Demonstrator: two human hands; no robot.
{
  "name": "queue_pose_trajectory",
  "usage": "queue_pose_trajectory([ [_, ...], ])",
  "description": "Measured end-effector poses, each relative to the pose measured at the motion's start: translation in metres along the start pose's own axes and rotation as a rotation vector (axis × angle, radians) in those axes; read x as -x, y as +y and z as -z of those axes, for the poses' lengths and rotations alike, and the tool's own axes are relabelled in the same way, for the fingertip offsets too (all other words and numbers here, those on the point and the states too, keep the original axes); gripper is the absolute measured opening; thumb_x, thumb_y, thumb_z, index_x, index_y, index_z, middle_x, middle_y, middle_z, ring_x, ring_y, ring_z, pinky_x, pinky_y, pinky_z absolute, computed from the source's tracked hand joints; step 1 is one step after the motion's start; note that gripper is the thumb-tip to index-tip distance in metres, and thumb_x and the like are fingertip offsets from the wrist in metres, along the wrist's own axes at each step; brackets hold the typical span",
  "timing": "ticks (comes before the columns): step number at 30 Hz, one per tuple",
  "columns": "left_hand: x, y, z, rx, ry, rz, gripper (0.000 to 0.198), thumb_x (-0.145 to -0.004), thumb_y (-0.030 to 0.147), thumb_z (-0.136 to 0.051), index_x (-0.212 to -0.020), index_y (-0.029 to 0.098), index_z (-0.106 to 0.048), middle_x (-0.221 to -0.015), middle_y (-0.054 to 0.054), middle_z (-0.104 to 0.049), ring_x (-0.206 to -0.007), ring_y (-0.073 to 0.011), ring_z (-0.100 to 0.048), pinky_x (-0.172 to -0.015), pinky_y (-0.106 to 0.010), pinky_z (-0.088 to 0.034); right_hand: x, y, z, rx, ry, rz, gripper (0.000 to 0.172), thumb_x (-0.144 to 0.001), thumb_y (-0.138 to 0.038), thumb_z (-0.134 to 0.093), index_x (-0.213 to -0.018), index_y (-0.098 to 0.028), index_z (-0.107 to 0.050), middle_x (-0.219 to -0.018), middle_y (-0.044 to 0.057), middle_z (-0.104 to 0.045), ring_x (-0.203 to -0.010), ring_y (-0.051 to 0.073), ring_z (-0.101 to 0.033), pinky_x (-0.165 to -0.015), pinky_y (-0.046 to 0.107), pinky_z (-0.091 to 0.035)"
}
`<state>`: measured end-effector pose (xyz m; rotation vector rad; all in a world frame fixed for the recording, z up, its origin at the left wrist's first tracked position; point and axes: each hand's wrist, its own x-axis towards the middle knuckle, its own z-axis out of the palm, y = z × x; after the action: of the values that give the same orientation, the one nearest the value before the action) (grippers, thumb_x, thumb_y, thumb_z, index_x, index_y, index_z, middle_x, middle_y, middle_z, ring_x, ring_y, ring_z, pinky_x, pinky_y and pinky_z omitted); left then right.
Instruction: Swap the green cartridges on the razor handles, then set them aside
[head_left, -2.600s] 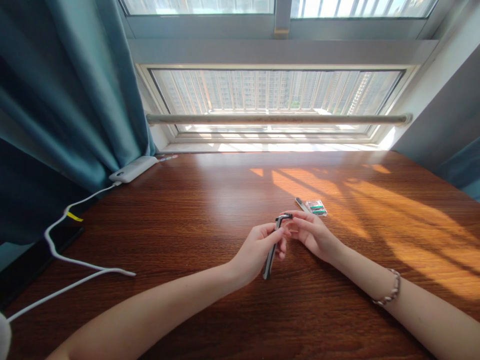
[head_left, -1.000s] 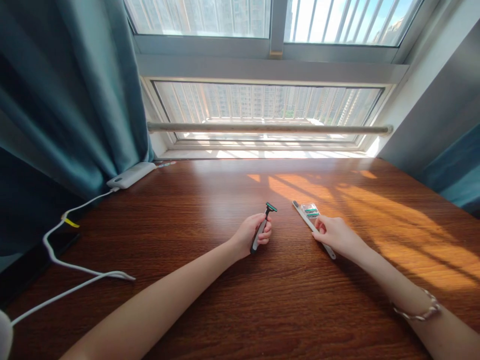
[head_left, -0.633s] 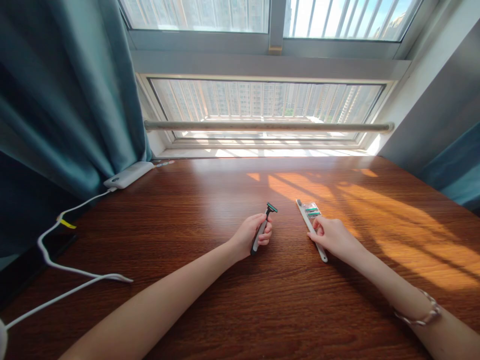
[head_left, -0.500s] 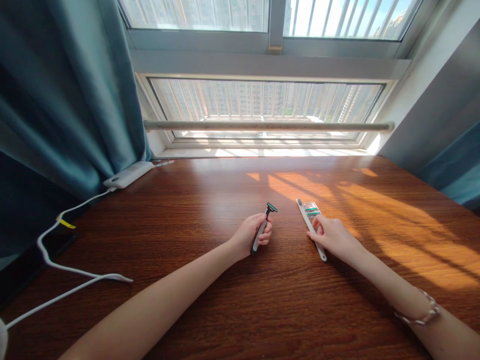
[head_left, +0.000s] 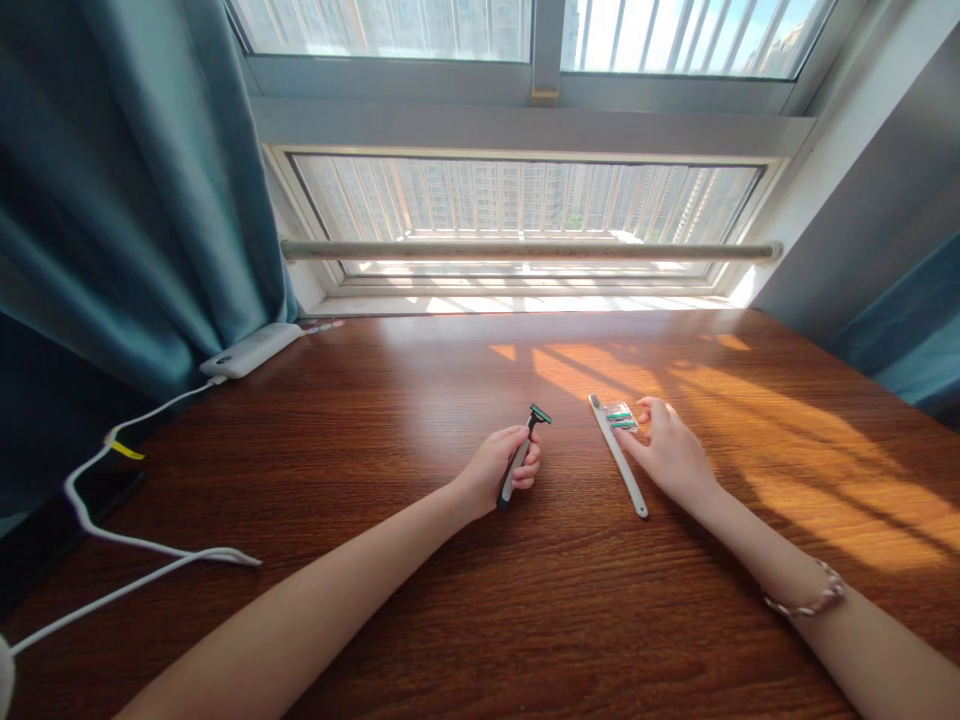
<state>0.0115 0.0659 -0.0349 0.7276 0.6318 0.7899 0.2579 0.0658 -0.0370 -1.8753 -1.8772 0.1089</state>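
Razor stands tilted near the centre of the frame, head uppermost, its handle gripped in the left hand. From my end I see that the right hand has just let go of the toothbrush, which lies slantwise right of centre, and has shifted to the clear pack just beside it. Thumb and fingers bracket the pack's edge; I cannot tell whether they press on it. I judge that the work has passed from the toothbrush to the pack. Wood-grained tabletop fills the lower frame, sunlit at right. At left I have a white device beside a blue curtain; a window spans the top.
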Motion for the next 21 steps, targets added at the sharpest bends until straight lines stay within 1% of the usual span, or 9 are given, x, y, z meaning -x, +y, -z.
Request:
queue_pose_trajectory([
  [1,0.0,0.0,0.0,0.001,-0.002,-0.002,0.016,-0.079,0.032,-0.047,-0.079,0.016,-0.044,-0.055,0.005,-0.042,-0.036,-0.0024,-0.029,-0.034,-0.014,-0.02,-0.001,0.001,-0.004,0.011,0.045,0.007,0.051,-0.074,-0.046,-0.051,-0.113,-0.016,-0.039,-0.098,0.01,-0.056,-0.088,0.026,-0.054,-0.071,0.033,-0.04],
  [3,-0.001,-0.001,0.0,0.004,-0.007,-0.006,0.016,-0.079,0.031,-0.047,-0.079,0.016,-0.044,-0.054,0.005,-0.042,-0.036,-0.0024,-0.029,-0.034,-0.013,-0.02,-0.003,0.003,-0.012,0.008,0.08,0.017,0.063,-0.072,-0.048,-0.053,-0.121,-0.013,-0.033,-0.102,0.012,-0.054,-0.096,0.029,-0.05,-0.079,0.037,-0.039],
  [6,-0.001,-0.001,0.001,0.007,-0.019,-0.011,0.016,-0.079,0.031,-0.047,-0.079,0.016,-0.044,-0.054,0.005,-0.042,-0.035,-0.0022,-0.029,-0.034,-0.013,-0.02,-0.004,0.004,-0.02,-0.045,0.077,0.012,0.073,-0.072,-0.049,-0.053,-0.127,-0.011,-0.024,-0.101,0.012,-0.054,-0.097,0.029,-0.048,-0.081,0.04,-0.039],
  [9,-0.001,-0.001,0.001,0.01,-0.026,-0.015,0.016,-0.08,0.031,-0.047,-0.079,0.015,-0.044,-0.055,0.005,-0.042,-0.035,-0.0019,-0.029,-0.034,-0.013,-0.019,-0.006,0.006,-0.023,-0.084,0.073,0.006,0.074,-0.072,-0.048,-0.053,-0.129,-0.011,-0.021,-0.1,0.011,-0.054,-0.093,0.027,-0.05,-0.08,0.039,-0.04],
  [14,-0.001,-0.002,0.001,0.014,-0.029,-0.02,0.015,-0.082,0.03,-0.044,-0.079,0.016,-0.044,-0.055,0.005,-0.041,-0.035,-0.0017,-0.029,-0.034,-0.012,-0.019,-0.008,0.01,-0.023,-0.073,0.08,-0.015,0.076,-0.073,-0.05,-0.051,-0.129,-0.008,-0.023,-0.099,0.013,-0.055,-0.094,0.028,-0.05,-0.08,0.039,-0.04],
  [21,-0.001,-0.002,0.002,0.012,-0.034,-0.022,0.015,-0.082,0.031,-0.044,-0.08,0.016,-0.045,-0.055,0.005,-0.042,-0.036,-0.0017,-0.03,-0.035,-0.012,-0.021,-0.011,0.013,-0.025,-0.09,0.106,-0.015,0.081,-0.071,-0.054,-0.051,-0.13,-0.006,-0.022,-0.096,0.013,-0.057,-0.089,0.026,-0.054,-0.077,0.037,-0.043],
])
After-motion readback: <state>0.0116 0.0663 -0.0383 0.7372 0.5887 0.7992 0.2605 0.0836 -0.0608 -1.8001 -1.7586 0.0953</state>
